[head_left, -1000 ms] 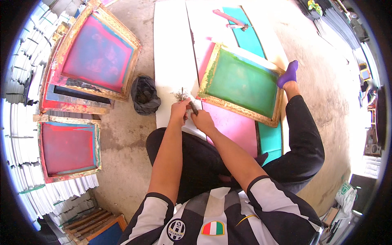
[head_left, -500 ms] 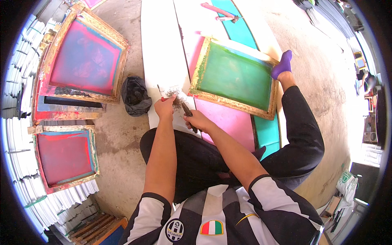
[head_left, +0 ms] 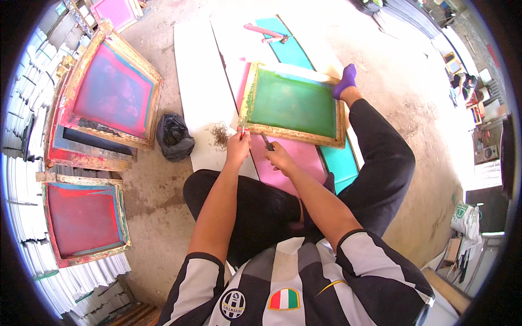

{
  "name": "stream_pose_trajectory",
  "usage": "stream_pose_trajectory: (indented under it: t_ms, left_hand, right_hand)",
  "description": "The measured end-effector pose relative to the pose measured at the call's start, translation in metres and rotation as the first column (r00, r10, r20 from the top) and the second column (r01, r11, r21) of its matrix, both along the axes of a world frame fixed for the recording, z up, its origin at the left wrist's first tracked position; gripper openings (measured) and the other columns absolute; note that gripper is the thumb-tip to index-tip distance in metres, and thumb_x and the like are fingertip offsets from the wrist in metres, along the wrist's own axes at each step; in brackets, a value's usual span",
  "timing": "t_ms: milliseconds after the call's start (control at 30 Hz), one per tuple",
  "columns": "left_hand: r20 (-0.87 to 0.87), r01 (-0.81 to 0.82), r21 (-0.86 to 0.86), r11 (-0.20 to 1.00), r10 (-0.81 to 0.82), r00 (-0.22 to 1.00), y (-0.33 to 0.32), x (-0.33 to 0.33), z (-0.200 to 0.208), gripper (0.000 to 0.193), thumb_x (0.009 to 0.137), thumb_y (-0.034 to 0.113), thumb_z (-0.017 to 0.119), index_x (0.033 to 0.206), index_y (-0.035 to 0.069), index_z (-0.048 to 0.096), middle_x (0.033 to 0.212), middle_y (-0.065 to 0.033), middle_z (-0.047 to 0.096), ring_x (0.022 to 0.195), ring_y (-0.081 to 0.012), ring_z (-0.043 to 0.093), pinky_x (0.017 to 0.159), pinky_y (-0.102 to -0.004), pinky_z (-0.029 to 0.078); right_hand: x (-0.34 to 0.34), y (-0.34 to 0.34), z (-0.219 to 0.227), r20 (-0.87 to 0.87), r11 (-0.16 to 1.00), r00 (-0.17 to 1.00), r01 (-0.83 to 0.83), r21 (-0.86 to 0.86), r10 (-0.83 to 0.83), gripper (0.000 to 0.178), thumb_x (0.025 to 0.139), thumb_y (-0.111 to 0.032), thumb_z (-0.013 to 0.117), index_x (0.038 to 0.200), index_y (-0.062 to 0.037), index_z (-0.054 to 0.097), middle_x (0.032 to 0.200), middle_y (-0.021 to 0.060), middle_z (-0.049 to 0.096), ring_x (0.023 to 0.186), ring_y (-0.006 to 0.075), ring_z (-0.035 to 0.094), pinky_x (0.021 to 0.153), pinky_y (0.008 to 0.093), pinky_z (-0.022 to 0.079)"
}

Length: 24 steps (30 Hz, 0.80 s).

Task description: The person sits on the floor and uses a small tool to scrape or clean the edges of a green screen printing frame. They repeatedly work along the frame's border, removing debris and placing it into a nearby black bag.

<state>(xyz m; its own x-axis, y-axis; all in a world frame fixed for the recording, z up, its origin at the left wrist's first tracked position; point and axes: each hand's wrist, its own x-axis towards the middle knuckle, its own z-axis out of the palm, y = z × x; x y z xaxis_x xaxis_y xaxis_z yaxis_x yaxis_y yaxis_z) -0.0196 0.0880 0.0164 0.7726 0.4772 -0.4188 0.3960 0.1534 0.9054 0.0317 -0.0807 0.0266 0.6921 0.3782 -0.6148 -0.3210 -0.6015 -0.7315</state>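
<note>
A wooden-framed screen with green mesh (head_left: 296,103) lies on the boards in front of me, its near-left corner close to both hands. My left hand (head_left: 238,148) is closed at that corner around a small red-handled tool with a thin metal shaft (head_left: 243,130), perhaps a screwdriver. To its right, my right hand (head_left: 280,157) grips a dark, narrow metal tool (head_left: 267,142) that looks like pliers; its tip points at the frame's near edge. My fingers hide much of both tools. Left of my left hand, small dark wiry bits (head_left: 220,136) lie in a loose heap on the white board.
A black plastic bag (head_left: 175,137) sits left of the white board (head_left: 198,81). More framed screens in blue-pink (head_left: 114,89) and red (head_left: 82,217) lean at the left. A hammer (head_left: 274,39) lies at the far end. My purple-socked foot (head_left: 346,81) touches the screen's far-right corner.
Both hands have moved right, from the heap of bits to the near-left corner of the green screen, carrying their tools. The whole view has shifted slightly.
</note>
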Motion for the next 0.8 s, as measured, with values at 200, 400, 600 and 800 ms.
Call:
stream_pose_trajectory:
  t_ms: [200,400,600,800]
  left_hand:
    - [-0.034,0.109,-0.013,0.994,-0.109,0.993,-0.001,-0.016,0.016,0.042,0.102,0.044,0.046,0.101,0.003,0.058,0.060,-0.0041,0.051,0.043,-0.0131,0.050,0.038,-0.0308,0.041]
    - [0.067,0.180,0.017,0.984,-0.180,0.981,0.000,-0.013,0.004,0.030,0.102,0.037,0.052,0.097,0.007,0.052,0.062,-0.0047,0.052,0.042,-0.0146,0.050,0.038,-0.0310,0.042]
    - [0.127,0.249,-0.072,0.966,-0.238,0.963,-0.040,-0.003,0.035,0.024,0.103,0.032,0.048,0.103,0.008,0.050,0.073,-0.0079,0.060,0.046,-0.0178,0.058,0.038,-0.0314,0.045]
    - [0.047,0.159,0.178,0.971,-0.170,0.984,-0.076,0.036,0.035,0.034,0.102,0.034,0.048,0.094,0.002,0.054,0.071,-0.0167,0.065,0.051,-0.0256,0.063,0.045,-0.0390,0.046]
  right_hand:
    - [-0.022,-0.035,0.007,0.088,0.990,0.987,0.138,-0.008,-0.137,0.043,0.082,-0.026,0.065,0.118,-0.0054,0.053,0.086,0.0118,0.061,0.071,0.0226,0.061,0.053,0.0383,0.052]
    - [-0.030,-0.042,0.016,0.200,0.988,0.968,0.152,0.016,-0.152,0.042,0.082,-0.024,0.064,0.117,-0.0030,0.053,0.085,0.0138,0.059,0.068,0.0257,0.060,0.050,0.0386,0.050]
    - [-0.001,-0.039,0.033,0.403,0.984,0.908,0.160,-0.074,-0.117,0.045,0.082,-0.024,0.061,0.117,0.0015,0.052,0.091,0.0208,0.061,0.084,0.0380,0.066,0.064,0.0454,0.053]
    - [0.037,-0.030,0.019,0.683,0.934,0.730,0.235,-0.269,0.013,0.047,0.082,-0.029,0.065,0.114,0.0036,0.053,0.106,0.0260,0.057,0.097,0.0442,0.063,0.086,0.0506,0.052]
